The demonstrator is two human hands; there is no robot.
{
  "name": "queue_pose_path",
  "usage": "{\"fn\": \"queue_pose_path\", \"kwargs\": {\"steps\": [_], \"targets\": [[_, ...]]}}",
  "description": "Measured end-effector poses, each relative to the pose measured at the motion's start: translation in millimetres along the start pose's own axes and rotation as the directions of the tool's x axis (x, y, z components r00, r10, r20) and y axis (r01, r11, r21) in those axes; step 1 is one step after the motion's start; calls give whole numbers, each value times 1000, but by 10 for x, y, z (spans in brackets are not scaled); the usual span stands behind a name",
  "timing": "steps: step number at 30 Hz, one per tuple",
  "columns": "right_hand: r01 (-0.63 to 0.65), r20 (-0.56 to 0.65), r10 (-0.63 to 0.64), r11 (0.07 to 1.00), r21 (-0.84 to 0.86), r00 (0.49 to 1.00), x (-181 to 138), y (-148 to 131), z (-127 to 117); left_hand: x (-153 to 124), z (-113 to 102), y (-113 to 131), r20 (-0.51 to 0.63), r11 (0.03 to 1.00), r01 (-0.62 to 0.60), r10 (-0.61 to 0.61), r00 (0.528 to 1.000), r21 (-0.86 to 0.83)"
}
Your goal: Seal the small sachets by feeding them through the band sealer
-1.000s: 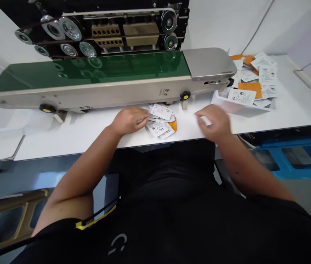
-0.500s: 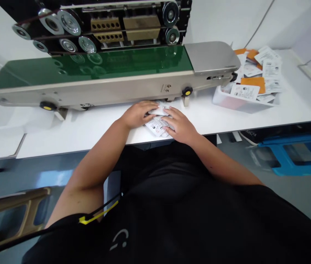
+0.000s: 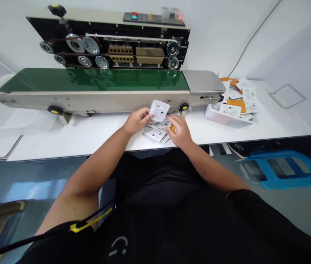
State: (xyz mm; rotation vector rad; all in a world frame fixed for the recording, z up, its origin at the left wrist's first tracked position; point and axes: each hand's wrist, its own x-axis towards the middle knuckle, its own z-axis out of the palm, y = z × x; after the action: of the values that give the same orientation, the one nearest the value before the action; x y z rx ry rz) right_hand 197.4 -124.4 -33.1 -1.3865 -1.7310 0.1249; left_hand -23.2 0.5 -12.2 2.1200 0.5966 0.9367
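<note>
A white printed sachet (image 3: 159, 110) is raised upright in my left hand (image 3: 136, 121), pinched at its lower left edge between thumb and fingers. Below it, a small pile of similar sachets (image 3: 155, 134) lies on the white table near the front edge. My right hand (image 3: 180, 131) is at the right side of this pile, its fingers bent around sachets there. A bit of an orange sachet (image 3: 172, 127) shows between its thumb and fingers. The undersides of both hands are hidden.
Behind my hands stands a band sealer with a green conveyor belt (image 3: 95, 80), wheels and a black-and-yellow knob (image 3: 183, 106). At right is a white bin (image 3: 227, 119) heaped with white and orange sachets. A blue stool (image 3: 290, 168) stands below the table.
My left hand has lifted one sachet off the pile and tilted it upright. My right hand has stayed by the pile, where orange now shows. The camera view has tilted upward.
</note>
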Motion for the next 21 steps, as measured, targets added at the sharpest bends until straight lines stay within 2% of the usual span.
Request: {"fn": "queue_pose_path", "kwargs": {"steps": [2,4,7,10,13,15,18,21], "targets": [[-124,-27,130,980,156,991,61,-61,55,1,36,-9,79,1000,-6,7,997,-19],[-219,-12,235,924,314,972,139,-121,87,12,31,-14,102,995,-76,69,992,70],[-183,-19,213,880,438,977,352,-165,-24,42,-36,-20,105,951,-197,176,979,240],[-130,-123,207,882,453,971,752,-101,-374,64,-108,-25,160,925,-222,180,971,308],[-223,-238,358,864,452,903,1291,68,-807,73,-136,-29,286,925,-222,133,949,309],[-317,-263,464,834,451,846,1627,196,-1028,76,-135,-39,379,927,-229,106,919,297],[-501,-171,618,744,442,767,1973,327,-1169,82,-129,-76,475,929,-236,78,876,283],[-594,-48,691,653,470,722,2139,364,-1122,87,-136,-122,489,927,-212,37,872,308]]}}
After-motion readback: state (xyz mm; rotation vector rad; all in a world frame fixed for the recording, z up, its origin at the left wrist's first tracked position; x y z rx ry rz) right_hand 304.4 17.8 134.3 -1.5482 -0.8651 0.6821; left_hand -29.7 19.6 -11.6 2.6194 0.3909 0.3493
